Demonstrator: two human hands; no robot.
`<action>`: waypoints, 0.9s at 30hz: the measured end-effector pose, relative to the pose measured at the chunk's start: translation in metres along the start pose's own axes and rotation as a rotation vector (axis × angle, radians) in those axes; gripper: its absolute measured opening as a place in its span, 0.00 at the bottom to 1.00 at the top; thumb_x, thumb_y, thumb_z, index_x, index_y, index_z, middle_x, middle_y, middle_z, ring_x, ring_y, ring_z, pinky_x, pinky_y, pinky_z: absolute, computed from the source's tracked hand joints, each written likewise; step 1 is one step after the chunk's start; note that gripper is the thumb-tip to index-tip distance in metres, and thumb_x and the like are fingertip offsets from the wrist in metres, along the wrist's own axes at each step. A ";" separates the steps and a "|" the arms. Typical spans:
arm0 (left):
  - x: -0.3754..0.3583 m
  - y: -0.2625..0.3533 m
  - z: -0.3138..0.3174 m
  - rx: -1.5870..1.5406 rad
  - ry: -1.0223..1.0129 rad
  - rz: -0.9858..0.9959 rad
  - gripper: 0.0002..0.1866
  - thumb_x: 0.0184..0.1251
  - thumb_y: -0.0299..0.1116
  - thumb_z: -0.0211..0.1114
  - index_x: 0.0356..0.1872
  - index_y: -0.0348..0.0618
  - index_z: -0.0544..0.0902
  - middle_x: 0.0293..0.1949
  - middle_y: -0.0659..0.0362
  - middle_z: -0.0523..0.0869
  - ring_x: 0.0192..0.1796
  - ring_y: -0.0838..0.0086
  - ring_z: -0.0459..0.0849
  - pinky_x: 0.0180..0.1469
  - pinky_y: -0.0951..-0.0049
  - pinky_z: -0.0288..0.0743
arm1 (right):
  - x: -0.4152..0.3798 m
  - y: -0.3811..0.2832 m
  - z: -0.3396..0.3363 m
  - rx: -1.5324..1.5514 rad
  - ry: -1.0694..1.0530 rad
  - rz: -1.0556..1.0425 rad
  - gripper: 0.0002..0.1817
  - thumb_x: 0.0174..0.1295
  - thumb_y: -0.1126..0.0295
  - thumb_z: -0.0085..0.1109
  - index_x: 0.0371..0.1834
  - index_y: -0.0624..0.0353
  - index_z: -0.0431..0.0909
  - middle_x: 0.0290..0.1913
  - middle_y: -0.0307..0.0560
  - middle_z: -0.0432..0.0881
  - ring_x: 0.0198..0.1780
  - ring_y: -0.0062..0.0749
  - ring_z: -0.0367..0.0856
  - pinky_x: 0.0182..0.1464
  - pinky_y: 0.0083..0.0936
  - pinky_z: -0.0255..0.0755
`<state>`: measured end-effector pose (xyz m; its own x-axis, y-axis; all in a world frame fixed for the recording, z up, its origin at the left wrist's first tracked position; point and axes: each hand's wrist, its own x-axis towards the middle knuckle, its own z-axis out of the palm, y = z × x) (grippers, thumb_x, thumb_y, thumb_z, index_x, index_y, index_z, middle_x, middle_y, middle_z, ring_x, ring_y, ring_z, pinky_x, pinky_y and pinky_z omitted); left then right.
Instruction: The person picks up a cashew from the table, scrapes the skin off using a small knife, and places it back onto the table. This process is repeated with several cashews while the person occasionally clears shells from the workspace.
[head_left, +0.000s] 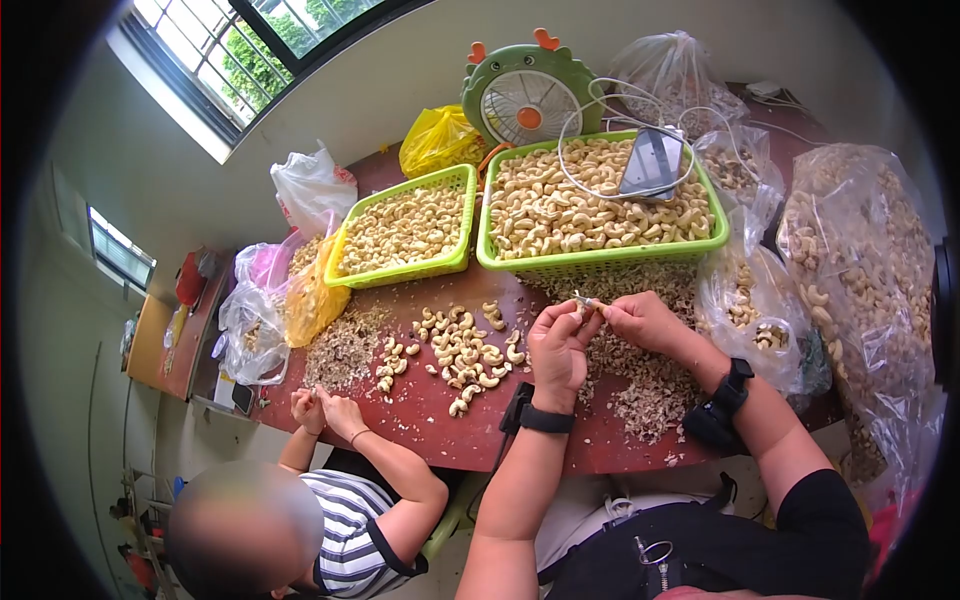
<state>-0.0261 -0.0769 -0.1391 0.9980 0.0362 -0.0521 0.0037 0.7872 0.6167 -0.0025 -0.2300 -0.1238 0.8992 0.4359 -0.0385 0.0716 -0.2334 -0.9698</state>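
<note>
My left hand (558, 345) and my right hand (643, 320) meet over the red table, fingertips pinched around a small pale piece (585, 300), probably a cashew; most of it is hidden by the fingers. Left of my left hand lies a loose pile of cashews (462, 345). Beneath and beside my right hand spreads a heap of skin flakes (645, 395). Just beyond my hands stands a large green basket (610, 255) full of cashews, with a phone (651, 163) and a white cable on top.
A smaller green basket (405, 272) of cashews stands back left, near a yellow bag (315, 300). A green fan (528, 95) stands behind. Cashew-filled plastic bags (855, 240) line the right. At lower left, another person (350, 515) holds both hands near another flake heap (345, 350).
</note>
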 end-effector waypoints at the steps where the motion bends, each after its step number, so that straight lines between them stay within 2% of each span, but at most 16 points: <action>1: 0.001 -0.002 0.000 -0.011 -0.005 0.014 0.06 0.55 0.19 0.54 0.35 0.33 0.72 0.34 0.50 0.79 0.41 0.63 0.80 0.43 0.66 0.79 | 0.001 0.002 0.000 0.044 0.006 0.010 0.19 0.59 0.59 0.49 0.15 0.60 0.71 0.12 0.32 0.66 0.16 0.13 0.63 0.17 0.15 0.59; 7: -0.003 0.002 0.006 0.039 0.063 -0.027 0.10 0.56 0.23 0.53 0.40 0.34 0.72 0.36 0.51 0.79 0.43 0.63 0.79 0.45 0.67 0.77 | 0.002 0.006 0.002 0.044 -0.021 0.027 0.20 0.59 0.58 0.49 0.15 0.59 0.70 0.12 0.31 0.65 0.15 0.13 0.61 0.16 0.14 0.56; 10: -0.003 0.003 0.007 -0.001 0.012 -0.045 0.10 0.57 0.24 0.54 0.41 0.35 0.73 0.37 0.52 0.79 0.43 0.64 0.79 0.44 0.67 0.77 | 0.002 0.005 0.000 0.012 -0.039 -0.005 0.19 0.60 0.59 0.48 0.15 0.60 0.71 0.12 0.31 0.66 0.15 0.13 0.61 0.17 0.15 0.57; 12: -0.002 0.004 0.006 0.012 0.011 -0.036 0.08 0.59 0.25 0.54 0.40 0.37 0.74 0.37 0.54 0.80 0.43 0.66 0.80 0.43 0.67 0.78 | 0.007 0.005 0.004 0.036 -0.068 0.002 0.19 0.59 0.59 0.48 0.16 0.60 0.70 0.12 0.32 0.66 0.15 0.14 0.62 0.17 0.16 0.57; 14: -0.004 0.004 0.006 0.009 0.014 -0.035 0.08 0.60 0.26 0.54 0.40 0.37 0.75 0.37 0.53 0.80 0.42 0.66 0.80 0.43 0.67 0.78 | 0.002 0.002 0.006 0.034 0.000 0.003 0.19 0.59 0.59 0.48 0.15 0.60 0.70 0.12 0.32 0.67 0.15 0.13 0.62 0.17 0.15 0.57; 19: -0.001 0.001 0.003 0.026 -0.013 -0.008 0.08 0.60 0.25 0.54 0.40 0.37 0.75 0.36 0.53 0.80 0.42 0.66 0.80 0.43 0.67 0.78 | 0.001 0.002 0.001 0.049 -0.048 -0.008 0.19 0.60 0.60 0.47 0.15 0.59 0.71 0.12 0.32 0.67 0.15 0.12 0.63 0.17 0.14 0.57; 27: -0.001 -0.001 0.002 0.011 -0.033 0.039 0.08 0.60 0.24 0.54 0.40 0.37 0.75 0.36 0.52 0.80 0.41 0.67 0.80 0.42 0.66 0.78 | 0.000 -0.001 0.001 -0.043 0.019 -0.057 0.19 0.58 0.60 0.49 0.14 0.61 0.71 0.11 0.32 0.67 0.15 0.13 0.61 0.16 0.16 0.57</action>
<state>-0.0273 -0.0789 -0.1385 0.9989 0.0461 -0.0022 -0.0346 0.7789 0.6262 -0.0032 -0.2290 -0.1228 0.9013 0.4327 0.0218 0.1411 -0.2456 -0.9590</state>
